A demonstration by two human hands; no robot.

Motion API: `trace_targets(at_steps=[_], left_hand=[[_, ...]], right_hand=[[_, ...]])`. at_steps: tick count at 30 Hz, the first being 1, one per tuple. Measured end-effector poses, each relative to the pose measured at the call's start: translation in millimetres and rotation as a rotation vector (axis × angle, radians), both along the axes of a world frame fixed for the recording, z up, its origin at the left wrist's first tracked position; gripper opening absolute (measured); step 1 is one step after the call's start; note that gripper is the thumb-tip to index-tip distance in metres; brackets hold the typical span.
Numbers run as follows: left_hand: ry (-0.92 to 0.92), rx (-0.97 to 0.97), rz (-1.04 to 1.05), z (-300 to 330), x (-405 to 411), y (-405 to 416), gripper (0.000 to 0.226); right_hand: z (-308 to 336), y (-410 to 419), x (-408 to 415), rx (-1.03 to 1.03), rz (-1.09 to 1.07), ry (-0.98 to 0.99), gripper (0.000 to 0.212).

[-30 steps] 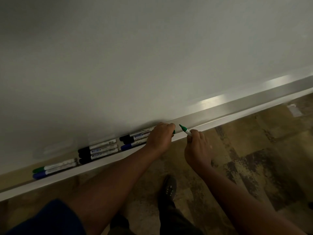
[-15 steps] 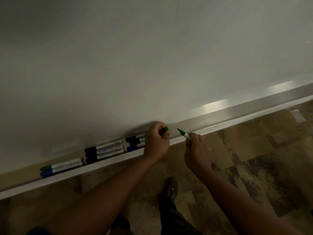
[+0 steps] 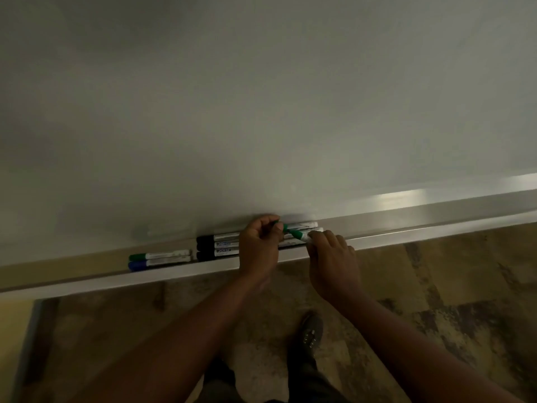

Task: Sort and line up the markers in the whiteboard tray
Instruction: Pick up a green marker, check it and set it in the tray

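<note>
Left hand: the left hand (image 3: 259, 246) is curled over the whiteboard tray (image 3: 436, 225), fingertips pinching a small green cap (image 3: 283, 227).
Right hand: the right hand (image 3: 329, 258), just beside it, pinches the white barrel of a green marker (image 3: 300, 235), its green end pointing at the cap.
Sorted markers: a green-capped marker (image 3: 159, 255) and a blue-capped marker (image 3: 159, 262) lie side by side in the tray at far left.
Black group: 3 black-capped markers (image 3: 216, 245) lie stacked parallel, partly hidden behind the left hand.
Surroundings: blank whiteboard (image 3: 261, 97) above; mottled floor (image 3: 450, 301) and 1 dark shoe (image 3: 311, 334) below.
</note>
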State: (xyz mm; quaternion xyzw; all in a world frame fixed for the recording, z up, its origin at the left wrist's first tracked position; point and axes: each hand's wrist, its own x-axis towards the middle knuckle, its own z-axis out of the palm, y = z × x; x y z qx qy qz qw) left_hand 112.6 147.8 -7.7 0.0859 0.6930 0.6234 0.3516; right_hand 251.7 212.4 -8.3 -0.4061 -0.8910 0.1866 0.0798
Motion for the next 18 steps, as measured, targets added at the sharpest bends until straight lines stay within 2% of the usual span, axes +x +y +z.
trace_targets(at_steps=[7,11,14,18], left_hand=[[0.153,-0.063,-0.093,10,-21,-30,0.007],[0.348,-0.160,-0.197,12,-41,-49,0.032],[0.515,-0.169,-0.204,16,-52,-61,0.046],[0.690,-0.194,-0.196,20,-65,-71,0.053]], right_hand=[[11,-11,-28,0.032,0.147,0.063,0.023],[21,-17,-43,0.006,0.250,0.129,0.024],[30,-25,-54,0.067,0.314,0.156,0.023],[37,-34,-64,0.126,0.371,0.175,0.018]])
